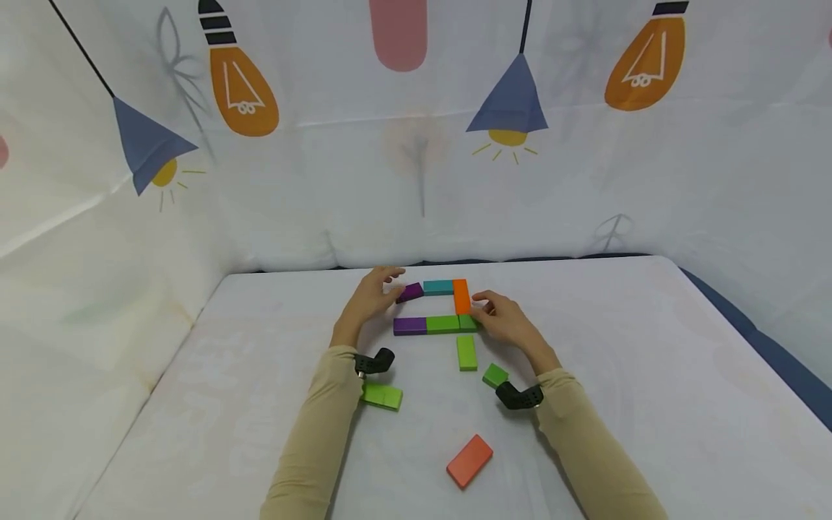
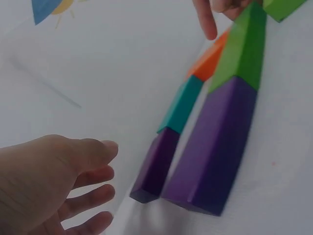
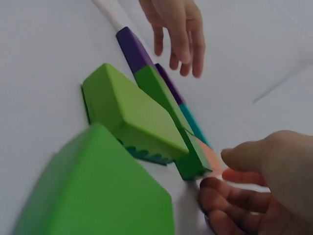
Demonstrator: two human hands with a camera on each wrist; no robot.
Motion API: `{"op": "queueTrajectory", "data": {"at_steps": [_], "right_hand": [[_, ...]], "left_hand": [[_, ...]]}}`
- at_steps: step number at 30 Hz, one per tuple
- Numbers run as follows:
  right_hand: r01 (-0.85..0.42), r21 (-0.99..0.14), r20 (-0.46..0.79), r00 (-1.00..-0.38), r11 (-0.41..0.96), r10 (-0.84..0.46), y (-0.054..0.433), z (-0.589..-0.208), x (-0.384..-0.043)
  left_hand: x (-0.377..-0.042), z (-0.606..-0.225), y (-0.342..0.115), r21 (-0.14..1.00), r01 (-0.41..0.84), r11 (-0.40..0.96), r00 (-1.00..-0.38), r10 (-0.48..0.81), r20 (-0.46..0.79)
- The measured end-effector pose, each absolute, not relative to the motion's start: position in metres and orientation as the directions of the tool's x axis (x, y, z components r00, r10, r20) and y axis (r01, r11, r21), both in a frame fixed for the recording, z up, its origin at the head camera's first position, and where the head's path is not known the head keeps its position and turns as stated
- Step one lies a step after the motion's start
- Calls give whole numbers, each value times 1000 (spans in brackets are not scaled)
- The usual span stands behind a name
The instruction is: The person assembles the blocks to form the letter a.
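Note:
My left hand [image 1: 372,296] is beside a dark purple block [image 1: 410,292], its fingers apart and holding nothing; the left wrist view shows a gap between fingertips and block. A teal block [image 1: 438,287] continues that row to an upright-lying orange block [image 1: 461,296]. Nearer me runs a second row: a purple block [image 1: 410,326], a green block [image 1: 443,324] and a darker green block [image 1: 467,323]. My right hand [image 1: 507,318], fingers loosely bent, is at the right end by the orange and darker green blocks. Whether its fingertips touch them is unclear.
A light green block [image 1: 466,353] lies just below the second row. A green block [image 1: 495,375] sits by my right wrist camera [image 1: 518,396]. Light green blocks [image 1: 382,396] lie by my left sleeve, and a coral block [image 1: 469,461] lies closest on the white table [image 1: 650,361].

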State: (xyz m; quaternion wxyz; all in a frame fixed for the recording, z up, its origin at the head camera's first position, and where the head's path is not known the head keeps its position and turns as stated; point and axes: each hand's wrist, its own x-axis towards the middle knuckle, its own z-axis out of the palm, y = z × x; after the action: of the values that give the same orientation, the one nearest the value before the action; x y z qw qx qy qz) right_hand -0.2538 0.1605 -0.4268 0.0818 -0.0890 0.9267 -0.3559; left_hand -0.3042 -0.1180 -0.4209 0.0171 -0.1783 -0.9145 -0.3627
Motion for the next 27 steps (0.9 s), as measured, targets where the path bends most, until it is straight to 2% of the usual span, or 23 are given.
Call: {"op": "queueTrajectory", "data": {"at_steps": [4,9,14,18,22,27], "right_hand": [[-208,-676,-38,-948,707,-315,166,-424,-250],[-258,-668,-15,-933,698,-359,178,-419,-241],[-415,-630,62,-870,657,-489,188,-415,-231],[-505,-597,102,-818,623,-566,192,-411,-221],[-533,-571,98,-799,624,-593,189,-405,-212],[-528,-552,45,-792,646,-609,183,-400,-204]], "left_hand": [[-301,-416,-120,665,347,661,-934,308,181],[-294,-409,-121,621,408,669,-908,368,200],[-280,-400,-136,569,433,699,-895,407,182],[-265,-395,-153,542,470,696,-866,481,133],[-249,-390,-171,524,495,693,-834,548,63],[-231,-386,-186,559,410,720,-825,554,-109]]}}
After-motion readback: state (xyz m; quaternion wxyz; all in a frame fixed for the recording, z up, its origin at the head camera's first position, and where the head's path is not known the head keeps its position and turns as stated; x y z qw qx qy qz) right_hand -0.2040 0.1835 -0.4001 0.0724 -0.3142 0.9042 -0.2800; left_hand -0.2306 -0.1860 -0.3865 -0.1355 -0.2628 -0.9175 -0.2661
